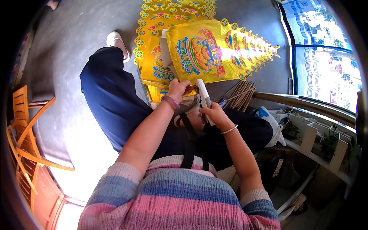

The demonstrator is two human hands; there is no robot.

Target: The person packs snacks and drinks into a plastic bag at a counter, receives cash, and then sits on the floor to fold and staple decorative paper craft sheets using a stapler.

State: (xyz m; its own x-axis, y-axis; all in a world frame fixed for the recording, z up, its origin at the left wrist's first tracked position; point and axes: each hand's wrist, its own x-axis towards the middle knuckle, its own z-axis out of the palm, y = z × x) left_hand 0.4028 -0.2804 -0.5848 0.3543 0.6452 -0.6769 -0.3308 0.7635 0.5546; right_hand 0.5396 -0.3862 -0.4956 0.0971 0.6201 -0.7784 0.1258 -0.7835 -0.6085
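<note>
My left hand (177, 90) is closed on the lower edge of a yellow printed paper piece (199, 53), pleated and tapering to a point at the right. A long white and dark hand tool, which looks like a stapler (204, 94), is gripped in my right hand (217, 115). Its upper end is close beside my left fingertips, at the paper's edge; whether its jaws touch the paper cannot be made out. Under and behind this piece lie more yellow printed paper pieces (176, 16) with scalloped edges. A pale cardboard flap (165, 50) shows between them.
A bundle of thin brown sticks (242, 95) lies right of my hands. White planter boxes (306, 138) with plants stand at the right, below a bright curtained window (326, 69). A wooden folding chair (28, 130) is at the left on the grey floor (73, 46).
</note>
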